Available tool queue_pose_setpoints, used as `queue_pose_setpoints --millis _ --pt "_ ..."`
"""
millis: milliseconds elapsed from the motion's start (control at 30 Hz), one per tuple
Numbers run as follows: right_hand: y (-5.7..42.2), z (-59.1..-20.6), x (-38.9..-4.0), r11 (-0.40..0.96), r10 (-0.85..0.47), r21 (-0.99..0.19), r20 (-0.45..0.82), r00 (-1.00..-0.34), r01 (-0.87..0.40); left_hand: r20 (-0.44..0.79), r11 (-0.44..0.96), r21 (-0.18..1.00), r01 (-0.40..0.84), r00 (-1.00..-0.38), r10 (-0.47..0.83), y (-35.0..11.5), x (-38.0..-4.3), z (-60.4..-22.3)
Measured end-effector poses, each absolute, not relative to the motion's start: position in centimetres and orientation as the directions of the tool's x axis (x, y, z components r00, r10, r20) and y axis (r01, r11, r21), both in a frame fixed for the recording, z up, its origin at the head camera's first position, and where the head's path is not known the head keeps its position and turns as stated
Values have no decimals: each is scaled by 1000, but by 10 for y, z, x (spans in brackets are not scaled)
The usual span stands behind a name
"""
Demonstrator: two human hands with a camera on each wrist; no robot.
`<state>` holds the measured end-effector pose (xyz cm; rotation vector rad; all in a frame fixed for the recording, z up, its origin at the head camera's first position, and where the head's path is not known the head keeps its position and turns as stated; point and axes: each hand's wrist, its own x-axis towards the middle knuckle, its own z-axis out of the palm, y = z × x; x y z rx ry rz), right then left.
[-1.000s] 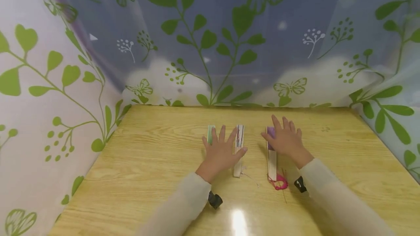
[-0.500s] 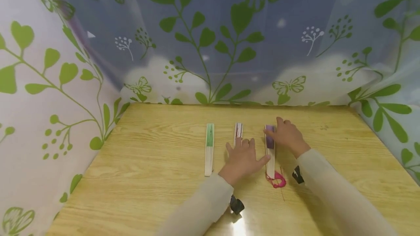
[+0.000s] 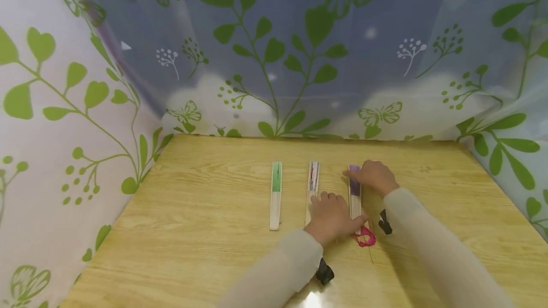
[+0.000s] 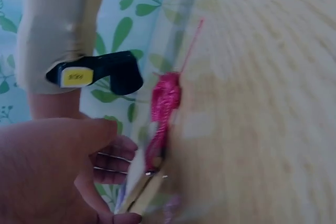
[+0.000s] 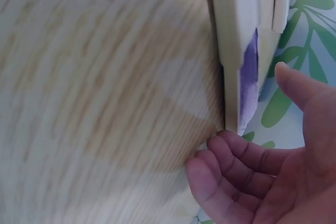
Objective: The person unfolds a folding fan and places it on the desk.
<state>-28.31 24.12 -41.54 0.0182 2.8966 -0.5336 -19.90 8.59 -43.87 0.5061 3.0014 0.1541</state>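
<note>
Three folded fans lie side by side, lengthwise, in the head view. At the right is a purple fan (image 3: 355,187) with pale wooden ribs and a pink tassel (image 3: 366,237) at its near end. My right hand (image 3: 376,177) is at its far end, thumb reaching over it. In the right wrist view, bent fingertips are right at the purple fan's (image 5: 249,72) edge and the thumb stands apart. My left hand (image 3: 333,215) overlaps the lower part of the middle fan (image 3: 313,177), its thumb reaching toward the purple fan's tassel end. A green fan (image 3: 276,179) lies left.
The fans rest on a light wood-grain table (image 3: 192,232). A cloth (image 3: 278,61) printed with leaves and butterflies hangs behind and along the sides. Each sleeve has a black device (image 3: 324,272) at the wrist.
My left hand has moved right and nearer, away from the green fan, to the purple fan's near end. My right hand's spread fingers have drawn in at the purple fan's far end.
</note>
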Motion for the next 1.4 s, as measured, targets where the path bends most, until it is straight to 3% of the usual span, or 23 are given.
queue_pose_setpoints --millis 300,633,900,1233,1400 --pt "235 -414 -283 933 -14 -356 -203 -979 60 -98 954 13 300 -949 300 92 -197 -441" --pt "233 -422 -284 935 -7 -351 -189 -982 60 -82 935 44 353 -931 356 97 -198 -447" --pt "230 -430 -288 926 6 -374 -99 -995 42 -76 936 59 347 -933 351 93 -201 -445" --pt "227 -427 -282 856 57 -514 -22 -998 60 -64 920 171 351 -928 366 78 -205 -442" --pt "222 -417 -278 756 77 -644 -91 -993 117 -48 886 251 391 -909 415 71 -208 -438"
